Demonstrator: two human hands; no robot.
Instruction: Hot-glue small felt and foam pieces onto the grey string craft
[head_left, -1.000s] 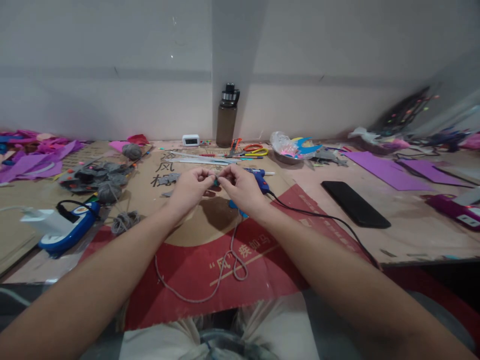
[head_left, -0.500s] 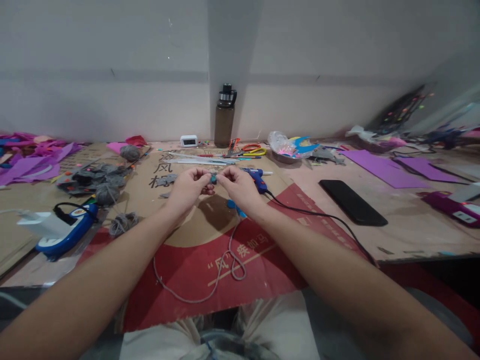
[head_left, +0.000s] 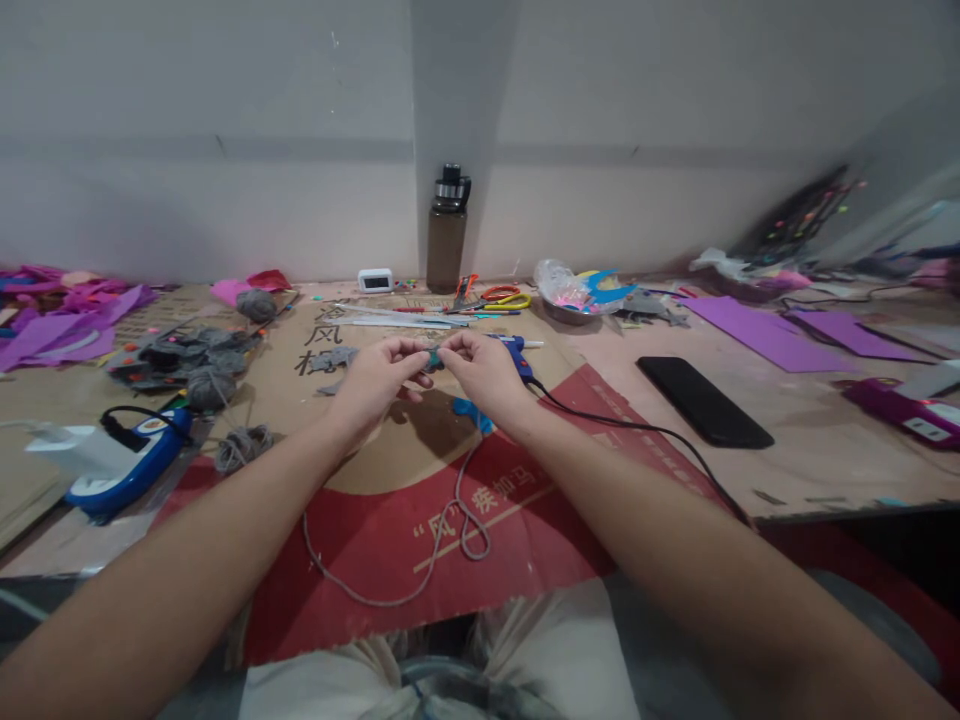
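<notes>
Between my fingertips, above the cardboard, is a small teal and grey piece (head_left: 433, 360), mostly covered by the fingers. My left hand (head_left: 382, 378) pinches it from the left, and my right hand (head_left: 482, 368) pinches its other side. A blue piece (head_left: 472, 412) lies under my right wrist, with grey yarn (head_left: 459, 505) trailing from it across the red part of the cardboard (head_left: 360, 540). Just beyond my right hand is a blue glue gun (head_left: 517, 357) with a black cord. Grey felt scraps (head_left: 334, 360) lie left of my left hand.
Balls of grey yarn (head_left: 244, 447) and a blue power strip (head_left: 135, 465) are at left. A phone (head_left: 703, 402) and purple sheets (head_left: 765, 335) lie at right. Scissors (head_left: 506, 299), a bottle (head_left: 447, 235), a small white clock (head_left: 375, 281) and a bowl (head_left: 574, 312) stand toward the wall.
My fingers have shifted slightly around the small piece, and more of the blue piece shows beneath my right wrist. The whole view has moved a little.
</notes>
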